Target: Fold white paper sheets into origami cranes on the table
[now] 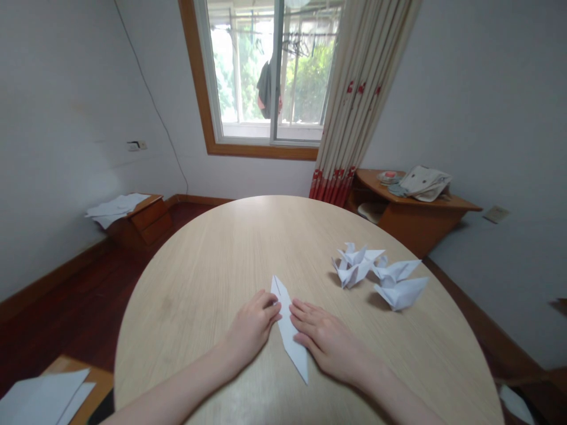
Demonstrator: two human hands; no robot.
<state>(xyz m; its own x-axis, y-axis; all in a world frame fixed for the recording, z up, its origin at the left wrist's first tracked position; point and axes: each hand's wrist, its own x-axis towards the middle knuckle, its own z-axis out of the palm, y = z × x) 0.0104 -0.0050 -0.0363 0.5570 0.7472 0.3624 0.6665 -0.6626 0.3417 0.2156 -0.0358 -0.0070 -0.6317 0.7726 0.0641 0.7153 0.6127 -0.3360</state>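
A long, narrow piece of folded white paper [290,336], pointed at both ends, lies slightly slanted on the round table [199,265]. A crease line runs down from its upper tip. Along its left edge, my left hand [256,321] has curled fingers, with the thumb and fingertips closed at the paper's side. My right hand [325,336] rests palm down on the other side, fingers stretched out and their tips touching the right edge. Several folded paper birds [401,292] stand close together on the table beyond my right hand.
White sheets lie on a low drawer unit [153,221] at the left, and more sheets [48,395] at the lower left. A corner desk [416,215] carries a light cloth bag [427,182]. A curtain [354,106] hangs beside the window [274,77].
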